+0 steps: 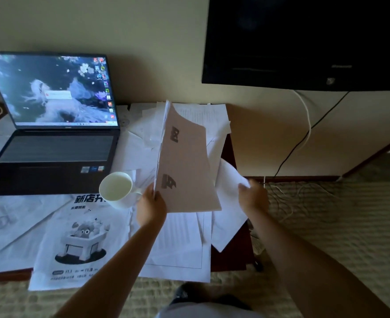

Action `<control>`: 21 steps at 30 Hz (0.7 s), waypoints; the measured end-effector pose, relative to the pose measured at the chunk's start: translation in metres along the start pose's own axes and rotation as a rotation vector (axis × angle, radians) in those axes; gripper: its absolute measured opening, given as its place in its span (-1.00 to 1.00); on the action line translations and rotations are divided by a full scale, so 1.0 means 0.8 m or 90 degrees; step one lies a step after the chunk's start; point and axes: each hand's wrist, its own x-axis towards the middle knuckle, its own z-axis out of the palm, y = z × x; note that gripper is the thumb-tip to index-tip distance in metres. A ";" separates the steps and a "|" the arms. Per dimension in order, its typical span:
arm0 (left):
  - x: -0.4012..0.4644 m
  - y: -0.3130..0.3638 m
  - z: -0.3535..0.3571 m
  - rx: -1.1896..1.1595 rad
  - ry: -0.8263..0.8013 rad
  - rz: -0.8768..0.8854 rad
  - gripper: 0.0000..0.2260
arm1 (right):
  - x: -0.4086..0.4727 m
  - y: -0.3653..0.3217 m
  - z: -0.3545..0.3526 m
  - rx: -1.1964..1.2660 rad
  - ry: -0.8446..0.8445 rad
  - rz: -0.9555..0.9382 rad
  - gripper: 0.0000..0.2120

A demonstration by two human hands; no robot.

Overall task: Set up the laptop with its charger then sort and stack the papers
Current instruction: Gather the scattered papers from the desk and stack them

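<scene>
- Papers cover most of the dark reddish wooden worktop (232,260) — white sheets lying loose and overlapping, some hanging over its front edge.
- Left hand (151,206) grips a raised bundle of white sheets (185,166) by its lower left corner, fingers curled round the edge; the bundle stands nearly upright, and large dark printed characters show through its facing page.
- Right hand (252,196) pinches the upper edge of a single blank white sheet (227,216) at the right end of the worktop, partly over the edge.
- Open dark laptop (51,125) sits at the left rear of the worktop, screen lit with a pale floral wallpaper, resting on more sheets.
- White ceramic mug (117,188) stands just in front of the laptop's right corner, close beside the left hand.
- Printed white flyer with a cartoon figure and bold black characters (79,239) lies at the front, overhanging the edge.
- Black wall-mounted television (304,42) hangs at upper right — white and black cables (304,131) run down from it to the patterned carpet.
</scene>
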 end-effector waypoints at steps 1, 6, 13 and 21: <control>-0.004 0.001 0.001 0.008 -0.003 -0.008 -0.69 | 0.005 0.002 -0.008 0.013 0.016 -0.001 -0.63; -0.016 -0.006 0.016 -0.004 0.006 -0.035 -0.72 | 0.003 0.014 -0.008 0.053 -0.054 -0.001 -0.73; -0.041 -0.022 0.021 -0.024 0.028 -0.079 -0.75 | -0.009 0.046 -0.043 0.138 0.145 0.112 -0.67; -0.109 -0.010 0.034 -0.195 -0.041 -0.200 -0.79 | -0.024 0.089 -0.083 0.411 0.254 0.215 -0.65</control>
